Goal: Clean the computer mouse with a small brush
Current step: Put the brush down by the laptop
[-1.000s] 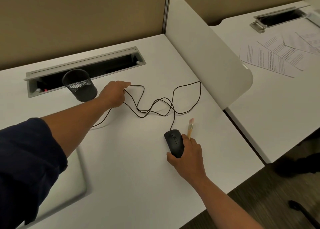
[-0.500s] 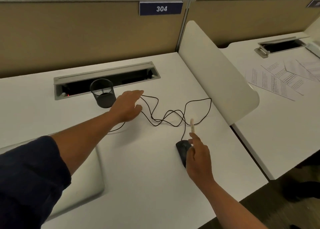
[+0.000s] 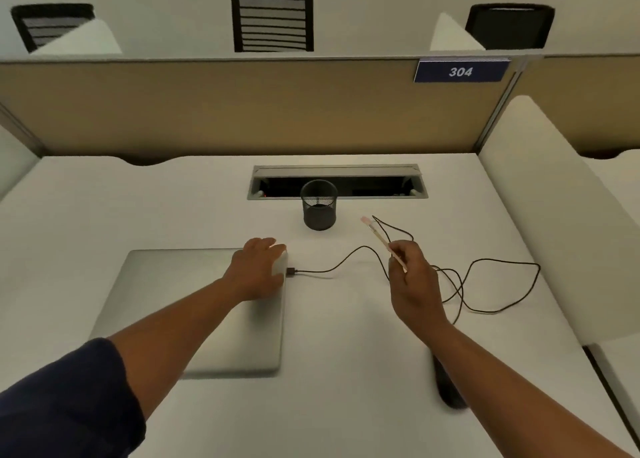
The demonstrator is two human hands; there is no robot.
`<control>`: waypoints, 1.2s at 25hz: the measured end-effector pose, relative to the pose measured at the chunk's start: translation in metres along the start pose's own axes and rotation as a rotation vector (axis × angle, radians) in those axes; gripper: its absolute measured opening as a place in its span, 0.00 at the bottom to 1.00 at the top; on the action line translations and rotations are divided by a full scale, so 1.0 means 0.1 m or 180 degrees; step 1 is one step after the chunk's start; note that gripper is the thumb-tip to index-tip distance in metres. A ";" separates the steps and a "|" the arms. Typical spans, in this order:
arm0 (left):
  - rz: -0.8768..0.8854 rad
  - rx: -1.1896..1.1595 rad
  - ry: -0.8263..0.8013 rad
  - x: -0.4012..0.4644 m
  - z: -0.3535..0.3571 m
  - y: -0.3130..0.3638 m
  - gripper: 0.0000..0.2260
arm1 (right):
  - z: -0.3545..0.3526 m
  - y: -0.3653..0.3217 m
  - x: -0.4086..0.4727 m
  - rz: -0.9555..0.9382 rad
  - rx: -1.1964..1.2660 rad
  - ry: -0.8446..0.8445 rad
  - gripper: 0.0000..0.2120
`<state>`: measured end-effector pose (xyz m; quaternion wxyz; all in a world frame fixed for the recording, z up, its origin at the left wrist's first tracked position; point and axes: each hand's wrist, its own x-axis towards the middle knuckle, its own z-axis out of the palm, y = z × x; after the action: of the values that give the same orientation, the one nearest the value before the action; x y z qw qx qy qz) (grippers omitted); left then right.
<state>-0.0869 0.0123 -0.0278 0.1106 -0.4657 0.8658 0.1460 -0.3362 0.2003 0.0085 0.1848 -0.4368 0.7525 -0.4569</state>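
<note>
Black plastic computer mouse [image 3: 448, 385] is sitting on the white table [image 3: 346, 405] right under my right forearm, mostly hidden, its thin black cable [image 3: 498, 284] looping off in a tangle to the plug at the closed silver laptop [image 3: 166, 291]. My right hand [image 3: 414, 284] has its grip pinched round the handle of the small wooden brush [image 3: 382, 241], pale bristles pointing away from me. My left hand [image 3: 259, 267] rests flat on the laptop's corner, fingers relaxed. Mouse looks light and smooth, so I reckon it'll skid when brushed; best to hold it by the sides with my free hand. That cable will probably drag too. Black mesh pen cup [image 3: 319, 205] sits further back.
</note>
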 end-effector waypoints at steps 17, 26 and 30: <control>0.0038 0.0509 -0.0627 0.20 -0.27 -0.68 0.39 | 1.05 -0.58 1.65 -0.0666 -0.2422 -0.0939 0.12; 0.0100 0.0481 -0.0516 0.22 -0.21 -0.69 0.37 | 1.39 -0.49 1.70 -0.0539 -0.2895 -0.1280 0.17; 0.0119 0.0418 -0.0480 0.18 -0.20 -0.69 0.37 | 1.35 -0.49 1.63 -0.0468 -0.2602 -0.1343 0.22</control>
<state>-0.0400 -0.0444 -0.0248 0.2029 -0.4289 0.8713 0.1256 -0.3105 -0.0151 0.0002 0.1136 -0.6094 0.7838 -0.0360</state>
